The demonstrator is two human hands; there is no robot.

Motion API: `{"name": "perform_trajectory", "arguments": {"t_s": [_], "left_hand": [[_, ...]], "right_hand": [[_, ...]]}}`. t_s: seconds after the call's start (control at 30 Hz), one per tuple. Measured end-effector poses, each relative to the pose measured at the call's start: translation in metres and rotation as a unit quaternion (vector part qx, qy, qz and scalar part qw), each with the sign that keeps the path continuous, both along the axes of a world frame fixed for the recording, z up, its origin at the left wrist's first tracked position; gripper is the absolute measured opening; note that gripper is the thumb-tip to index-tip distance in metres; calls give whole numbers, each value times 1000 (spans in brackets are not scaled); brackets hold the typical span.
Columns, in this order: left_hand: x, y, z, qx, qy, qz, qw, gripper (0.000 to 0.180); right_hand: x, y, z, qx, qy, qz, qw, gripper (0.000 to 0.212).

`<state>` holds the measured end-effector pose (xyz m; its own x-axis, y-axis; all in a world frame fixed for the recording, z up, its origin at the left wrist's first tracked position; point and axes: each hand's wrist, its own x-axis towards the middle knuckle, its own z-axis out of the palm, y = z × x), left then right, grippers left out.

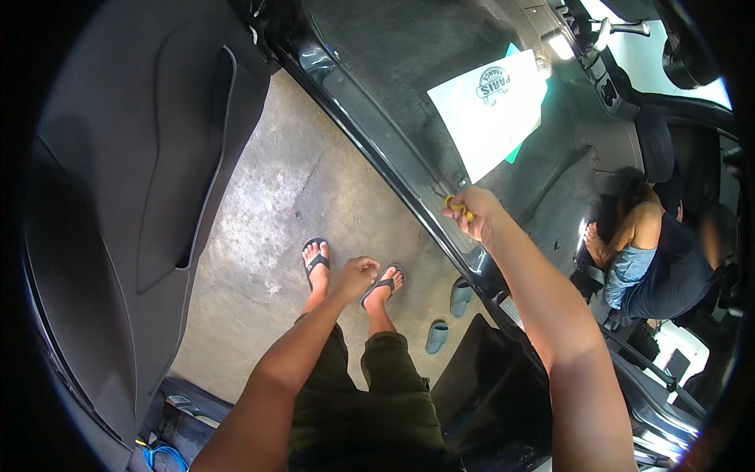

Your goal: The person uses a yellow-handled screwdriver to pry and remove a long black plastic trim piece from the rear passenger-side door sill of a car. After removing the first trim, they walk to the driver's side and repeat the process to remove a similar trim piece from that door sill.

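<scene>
My right hand point(476, 214) is closed around a small yellow-handled screwdriver point(458, 208). Its thin shaft points away from the hand, over the door sill point(409, 169) of a vehicle. Whether the tip touches the sill is too small to tell. My left hand point(360, 275) hangs in the air above the concrete floor, near my feet, with its fingers curled inward. Anything inside those fingers is hidden.
A white printed sheet point(491, 110) lies over green material on the dark vehicle floor point(385, 47). The opened door point(149, 157) stands at the left. Another person point(661, 252) sits inside at the right. Grey slippers point(438, 336) rest near the sill; a blue cable point(165, 456) lies lower left.
</scene>
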<state>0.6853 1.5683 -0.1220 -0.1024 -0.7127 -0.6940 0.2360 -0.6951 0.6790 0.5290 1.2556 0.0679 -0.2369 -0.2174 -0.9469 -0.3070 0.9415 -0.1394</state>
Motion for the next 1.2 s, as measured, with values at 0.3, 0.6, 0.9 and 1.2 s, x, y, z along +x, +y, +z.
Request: {"name": "perform_trajectory", "arguments": {"t_s": [0.3,0.6,0.9,1.2], "left_hand": [[-10,-36,16,-67,-30,-2,997,17],[-45,-141,74,17,116,72,991,23],[-95,-208,43,171,415,231,863,24],[-107,-230,38,251,385,280,843,19]], "right_hand": [[37,29,33,-137,203,788,564,28],[12,21,20,-98,64,143,983,16],[12,41,35,-223,159,900,340,24],[-3,16,63,-90,92,461,878,49]]}}
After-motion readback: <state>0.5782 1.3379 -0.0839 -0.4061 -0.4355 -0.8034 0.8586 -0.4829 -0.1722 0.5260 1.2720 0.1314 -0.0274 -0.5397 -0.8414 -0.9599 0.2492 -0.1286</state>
